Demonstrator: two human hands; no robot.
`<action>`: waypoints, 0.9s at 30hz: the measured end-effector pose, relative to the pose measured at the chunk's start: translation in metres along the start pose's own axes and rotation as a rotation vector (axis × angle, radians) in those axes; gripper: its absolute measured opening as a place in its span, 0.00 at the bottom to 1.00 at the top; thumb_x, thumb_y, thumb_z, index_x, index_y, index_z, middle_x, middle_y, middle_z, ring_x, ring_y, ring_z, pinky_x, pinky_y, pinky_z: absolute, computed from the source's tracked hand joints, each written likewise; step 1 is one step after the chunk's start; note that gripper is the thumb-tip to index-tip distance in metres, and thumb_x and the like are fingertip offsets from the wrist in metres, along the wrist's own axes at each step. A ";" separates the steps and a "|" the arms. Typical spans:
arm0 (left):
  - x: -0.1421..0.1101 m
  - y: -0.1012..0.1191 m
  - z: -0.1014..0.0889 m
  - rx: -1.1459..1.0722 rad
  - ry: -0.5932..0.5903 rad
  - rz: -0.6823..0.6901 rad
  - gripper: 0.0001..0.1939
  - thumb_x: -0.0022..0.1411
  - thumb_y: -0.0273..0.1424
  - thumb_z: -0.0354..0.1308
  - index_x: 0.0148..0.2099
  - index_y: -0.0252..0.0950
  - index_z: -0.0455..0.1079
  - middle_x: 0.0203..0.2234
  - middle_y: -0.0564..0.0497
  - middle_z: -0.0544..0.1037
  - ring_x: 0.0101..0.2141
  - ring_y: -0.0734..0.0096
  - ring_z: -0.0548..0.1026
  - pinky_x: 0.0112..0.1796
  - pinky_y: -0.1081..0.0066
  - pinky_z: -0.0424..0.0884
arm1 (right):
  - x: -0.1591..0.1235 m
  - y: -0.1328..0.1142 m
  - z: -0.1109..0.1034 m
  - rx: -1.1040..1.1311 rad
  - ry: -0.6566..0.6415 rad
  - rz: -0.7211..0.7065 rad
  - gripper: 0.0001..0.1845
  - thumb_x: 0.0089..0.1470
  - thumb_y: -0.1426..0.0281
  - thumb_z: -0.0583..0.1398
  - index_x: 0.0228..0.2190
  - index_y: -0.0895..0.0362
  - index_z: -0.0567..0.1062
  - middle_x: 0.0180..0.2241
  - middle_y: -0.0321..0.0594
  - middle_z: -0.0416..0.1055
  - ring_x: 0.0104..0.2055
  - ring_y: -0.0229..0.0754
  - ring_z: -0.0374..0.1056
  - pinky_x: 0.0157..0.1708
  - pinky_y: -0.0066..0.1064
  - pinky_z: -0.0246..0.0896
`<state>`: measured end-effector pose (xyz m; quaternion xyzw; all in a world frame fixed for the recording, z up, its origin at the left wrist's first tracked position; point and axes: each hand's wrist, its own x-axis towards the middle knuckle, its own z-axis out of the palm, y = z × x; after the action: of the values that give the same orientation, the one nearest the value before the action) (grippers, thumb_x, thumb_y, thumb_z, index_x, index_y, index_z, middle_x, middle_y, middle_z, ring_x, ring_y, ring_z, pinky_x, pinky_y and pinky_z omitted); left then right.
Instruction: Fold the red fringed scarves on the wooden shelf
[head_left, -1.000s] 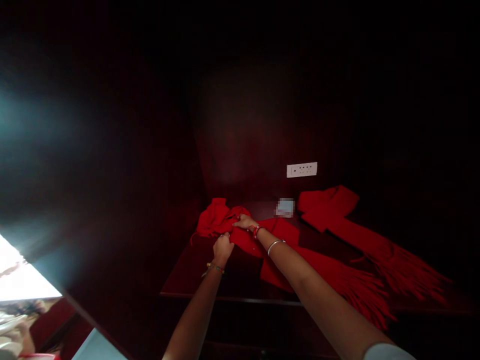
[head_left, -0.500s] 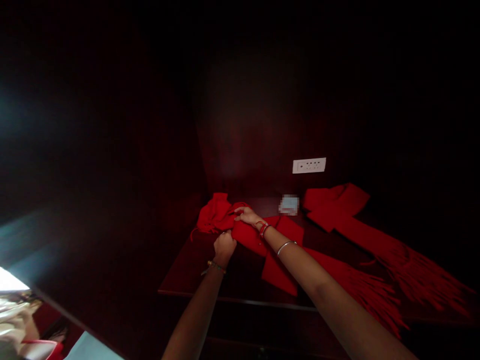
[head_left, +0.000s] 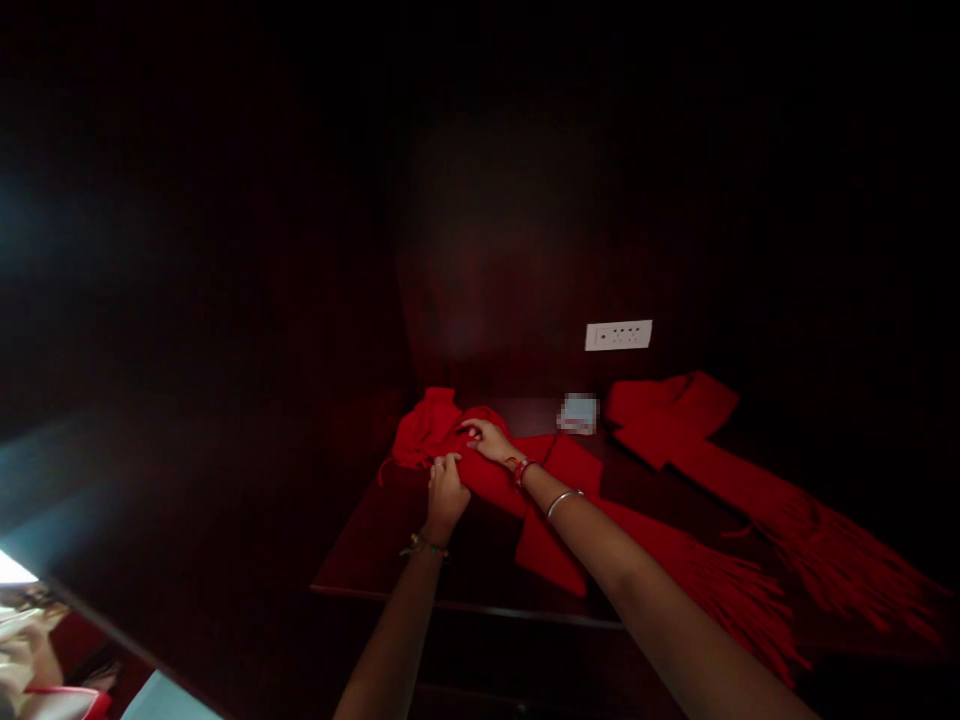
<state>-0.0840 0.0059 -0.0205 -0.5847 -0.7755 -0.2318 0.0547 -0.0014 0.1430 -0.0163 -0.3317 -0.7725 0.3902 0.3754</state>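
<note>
A dark shelf [head_left: 360,560] at six o'clock bears a rumpled red cloth [head_left: 491,485], with a second red cloth [head_left: 697,462] at four. Left hand [head_left: 448,490] and right hand [head_left: 491,441] touch the rumpled one, fingers curled; whether either grips, I cannot tell.

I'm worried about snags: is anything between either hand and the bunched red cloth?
Nothing visible is: the left hand and right hand both appear to touch the bunched red cloth. The pale pixelated item lies to the right of both hands, not in between.
</note>
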 end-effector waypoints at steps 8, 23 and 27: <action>0.001 -0.001 -0.004 -0.023 -0.033 0.177 0.11 0.58 0.23 0.43 0.34 0.36 0.66 0.34 0.48 0.70 0.38 0.69 0.67 0.42 0.72 0.62 | -0.013 -0.006 0.002 -0.321 -0.019 -0.358 0.19 0.46 0.79 0.56 0.43 0.59 0.69 0.40 0.44 0.64 0.44 0.40 0.60 0.47 0.35 0.53; 0.001 0.013 -0.007 0.116 -0.007 0.225 0.11 0.62 0.29 0.42 0.38 0.35 0.66 0.36 0.46 0.69 0.40 0.67 0.67 0.43 0.71 0.60 | -0.181 0.001 -0.163 -0.659 -0.012 -0.038 0.16 0.51 0.69 0.53 0.42 0.58 0.70 0.41 0.46 0.68 0.44 0.42 0.64 0.46 0.35 0.56; 0.005 0.038 -0.007 0.019 -0.048 0.453 0.12 0.63 0.30 0.42 0.43 0.37 0.65 0.42 0.47 0.69 0.45 0.69 0.65 0.47 0.70 0.58 | -0.216 0.012 -0.159 -0.697 -0.080 0.068 0.23 0.50 0.64 0.55 0.48 0.59 0.66 0.46 0.49 0.66 0.49 0.45 0.61 0.48 0.36 0.54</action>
<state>-0.0519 0.0157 -0.0016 -0.7486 -0.6277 -0.1923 0.0927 0.2423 0.0315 -0.0297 -0.4498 -0.8620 0.1280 0.1956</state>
